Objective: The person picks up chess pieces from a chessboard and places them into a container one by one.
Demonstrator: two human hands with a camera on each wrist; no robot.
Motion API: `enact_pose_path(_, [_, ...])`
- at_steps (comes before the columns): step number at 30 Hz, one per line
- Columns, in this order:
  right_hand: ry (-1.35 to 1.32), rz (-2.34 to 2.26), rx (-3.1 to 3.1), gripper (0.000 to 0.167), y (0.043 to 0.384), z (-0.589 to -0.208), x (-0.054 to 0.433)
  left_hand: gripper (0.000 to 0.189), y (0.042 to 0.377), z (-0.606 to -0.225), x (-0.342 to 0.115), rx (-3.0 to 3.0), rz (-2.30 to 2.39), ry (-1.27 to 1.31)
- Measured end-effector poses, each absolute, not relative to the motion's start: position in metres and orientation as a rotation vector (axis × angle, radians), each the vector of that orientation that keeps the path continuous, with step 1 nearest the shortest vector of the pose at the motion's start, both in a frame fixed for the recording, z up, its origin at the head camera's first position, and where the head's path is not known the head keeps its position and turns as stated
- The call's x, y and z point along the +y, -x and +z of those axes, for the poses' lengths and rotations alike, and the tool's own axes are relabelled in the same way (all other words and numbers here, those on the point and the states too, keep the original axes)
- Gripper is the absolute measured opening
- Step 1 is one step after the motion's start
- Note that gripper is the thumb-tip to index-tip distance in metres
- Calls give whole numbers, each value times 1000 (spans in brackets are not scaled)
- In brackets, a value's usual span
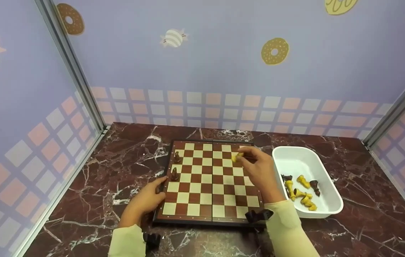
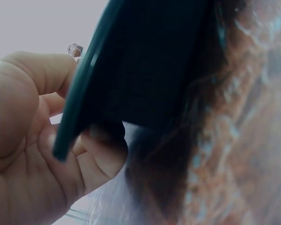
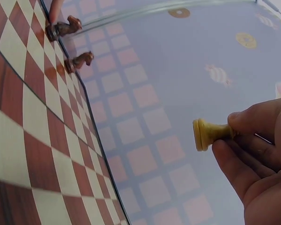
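The chessboard [image 1: 206, 178], with brown and cream squares, lies in front of me. My left hand [image 1: 147, 197] grips its left edge; in the left wrist view the thumb is on one side of the dark edge [image 2: 82, 89] and the fingers on the other. My right hand [image 1: 261, 171] pinches a yellow chess piece [image 3: 210, 132] over the board's far right part. Its base points away from the fingertips, and its top is hidden between them. Two dark chess knights [image 1: 176, 157] [image 1: 175, 174] stand upright along the board's left side, the nearer one close to my left fingers.
A white tray [image 1: 291, 153] stands right of the board, beside my right forearm. Several yellow pieces [image 1: 303, 181] and a few dark pieces [image 1: 315, 187] lie loose in it. Patterned walls [image 1: 220, 71] enclose the dark marbled table [image 1: 131, 150] at the back and sides.
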State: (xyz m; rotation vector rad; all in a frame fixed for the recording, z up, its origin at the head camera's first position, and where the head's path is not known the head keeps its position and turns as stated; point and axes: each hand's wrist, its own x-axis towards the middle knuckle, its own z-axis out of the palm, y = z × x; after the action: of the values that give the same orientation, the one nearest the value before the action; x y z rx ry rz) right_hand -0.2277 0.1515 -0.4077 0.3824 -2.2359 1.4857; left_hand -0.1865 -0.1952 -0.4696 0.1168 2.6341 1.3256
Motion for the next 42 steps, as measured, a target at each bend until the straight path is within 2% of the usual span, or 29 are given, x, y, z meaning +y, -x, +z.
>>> enact_pose_path(42, [85, 1426, -2169, 16, 235, -412, 242, 68, 188, -471, -196, 2648, 1313, -113])
